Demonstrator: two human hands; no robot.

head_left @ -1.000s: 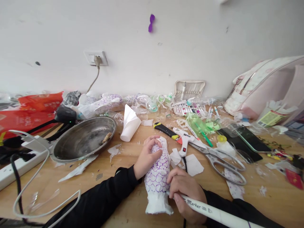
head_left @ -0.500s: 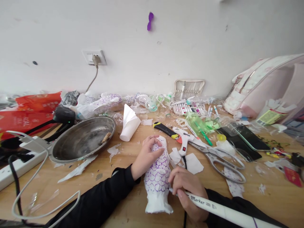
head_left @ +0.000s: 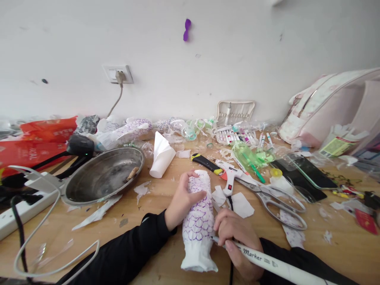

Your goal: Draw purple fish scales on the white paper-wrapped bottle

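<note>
A white paper-covered, fish-shaped form [head_left: 198, 221] with purple scale outlines lies on the table in front of me, its flared plain end toward me. My left hand [head_left: 187, 198] wraps around its far upper part, thumb across the top. My right hand [head_left: 237, 239] pinches a white marker [head_left: 267, 259] near its tip. That tip meets the form's right edge, at the lowest row of purple scales. Part of the form's far left side is hidden under my left hand.
A metal bowl [head_left: 103, 176] and a paper cone [head_left: 162, 155] stand to the left. Right of the form lie a utility knife [head_left: 207, 163], a white glue gun [head_left: 230, 178], scissors [head_left: 276, 204] and phones [head_left: 311, 170]. Markers [head_left: 237, 136] and a backpack [head_left: 329, 107] are at the back.
The form has turned slightly, and the marker tip, hidden behind my fingers before, now shows at its right edge. My left fingers have shifted a little around it.
</note>
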